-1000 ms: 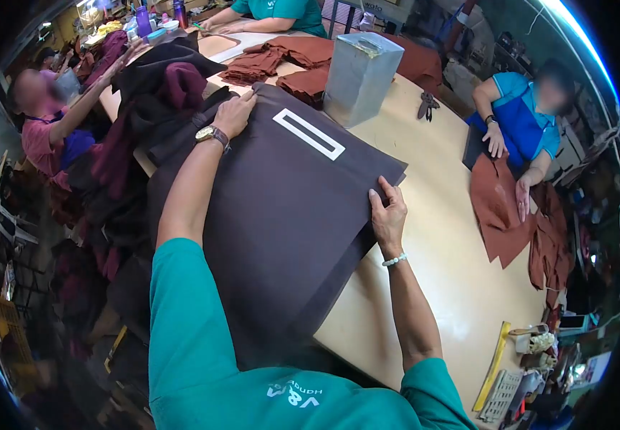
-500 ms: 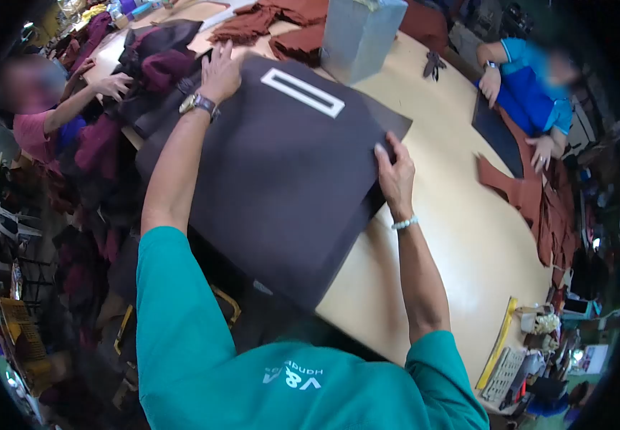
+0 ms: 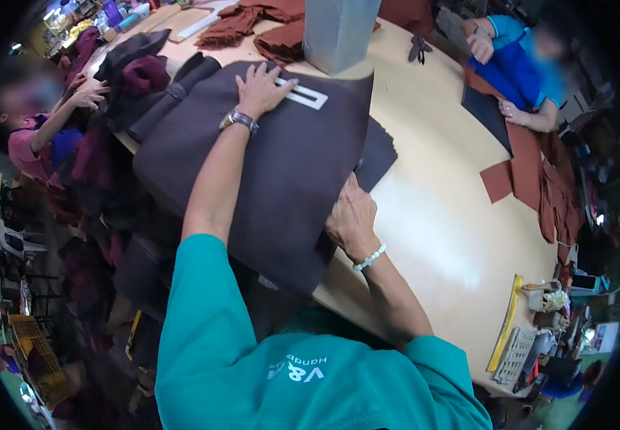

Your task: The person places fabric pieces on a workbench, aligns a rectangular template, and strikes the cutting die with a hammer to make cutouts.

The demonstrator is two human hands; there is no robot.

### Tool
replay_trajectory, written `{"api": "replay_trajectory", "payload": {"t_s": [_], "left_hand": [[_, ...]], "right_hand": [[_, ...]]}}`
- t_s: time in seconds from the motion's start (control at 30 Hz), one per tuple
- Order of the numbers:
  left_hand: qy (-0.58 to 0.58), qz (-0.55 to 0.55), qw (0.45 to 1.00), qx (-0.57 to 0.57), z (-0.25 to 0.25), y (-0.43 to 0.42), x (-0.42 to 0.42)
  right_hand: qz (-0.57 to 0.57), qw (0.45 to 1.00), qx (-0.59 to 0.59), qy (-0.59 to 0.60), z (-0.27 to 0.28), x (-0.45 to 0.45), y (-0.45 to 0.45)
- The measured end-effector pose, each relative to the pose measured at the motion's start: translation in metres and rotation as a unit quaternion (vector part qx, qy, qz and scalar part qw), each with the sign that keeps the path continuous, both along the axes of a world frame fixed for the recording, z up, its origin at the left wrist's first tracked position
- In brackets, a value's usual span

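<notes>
A large dark brown sheet of leather or fabric (image 3: 274, 172) covers the near left part of the table, its right edge curled up. On its far part lies a white slotted rectangular template (image 3: 308, 97). My left hand (image 3: 260, 92) rests flat on the sheet with fingers spread, the fingertips at the template's left end and covering it. My right hand (image 3: 353, 221) is closed at the sheet's raised right edge, its fingertips partly hidden. Another dark piece (image 3: 382, 154) with a jagged edge shows beneath that edge.
A grey metal block (image 3: 339, 36) stands behind the sheet, near rust-brown pieces (image 3: 231, 25). Dark and maroon material (image 3: 145, 75) is heaped at left, beside a person in pink (image 3: 30, 147). A person in blue (image 3: 521, 68) works at right. A yellow ruler (image 3: 506, 322) lies near right.
My left hand has slid right and nearer onto the template's end. My right hand has moved down and left and closed at the sheet's edge, which now curls up, exposing the piece beneath.
</notes>
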State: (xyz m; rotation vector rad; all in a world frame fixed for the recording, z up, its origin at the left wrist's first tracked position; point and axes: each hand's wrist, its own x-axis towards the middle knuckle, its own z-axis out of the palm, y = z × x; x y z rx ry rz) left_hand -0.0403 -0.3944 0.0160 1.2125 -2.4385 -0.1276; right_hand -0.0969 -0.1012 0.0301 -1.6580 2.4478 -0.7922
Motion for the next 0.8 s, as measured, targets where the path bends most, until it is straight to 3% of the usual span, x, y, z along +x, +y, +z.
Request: {"api": "replay_trajectory", "payload": {"t_s": [0.07, 0.23, 0.33, 0.43, 0.47, 0.53, 0.67, 0.8], "left_hand": [[-0.001, 0.002, 1.000, 0.017, 0.002, 0.001, 0.000], [-0.003, 0.001, 0.999, 0.047, 0.009, 0.005, 0.004], [0.001, 0.002, 0.999, 0.047, 0.009, 0.005, 0.005], [0.019, 0.000, 0.998, 0.054, 0.009, 0.003, 0.004], [0.025, -0.003, 0.998, 0.059, 0.008, 0.003, 0.005], [0.027, 0.004, 0.998, 0.064, 0.009, 0.002, 0.003], [0.033, 0.000, 0.997, 0.065, 0.010, 0.003, 0.005], [0.044, -0.005, 0.997, 0.067, 0.010, -0.001, 0.005]], "right_hand": [[-0.007, 0.997, 0.070, -0.014, 0.014, 0.001, -0.001], [-0.062, 0.998, -0.017, -0.007, 0.012, -0.008, 0.019], [-0.064, 0.992, 0.095, -0.050, -0.010, -0.045, 0.042], [-0.093, 0.960, 0.014, -0.262, -0.010, -0.075, 0.066], [-0.148, 0.919, -0.016, -0.366, 0.002, -0.078, 0.070], [-0.149, 0.912, -0.122, -0.362, 0.026, -0.080, 0.069], [0.023, 0.854, -0.306, -0.421, 0.078, -0.065, 0.044], [0.075, 0.920, -0.144, -0.357, 0.070, -0.063, 0.023]]}}
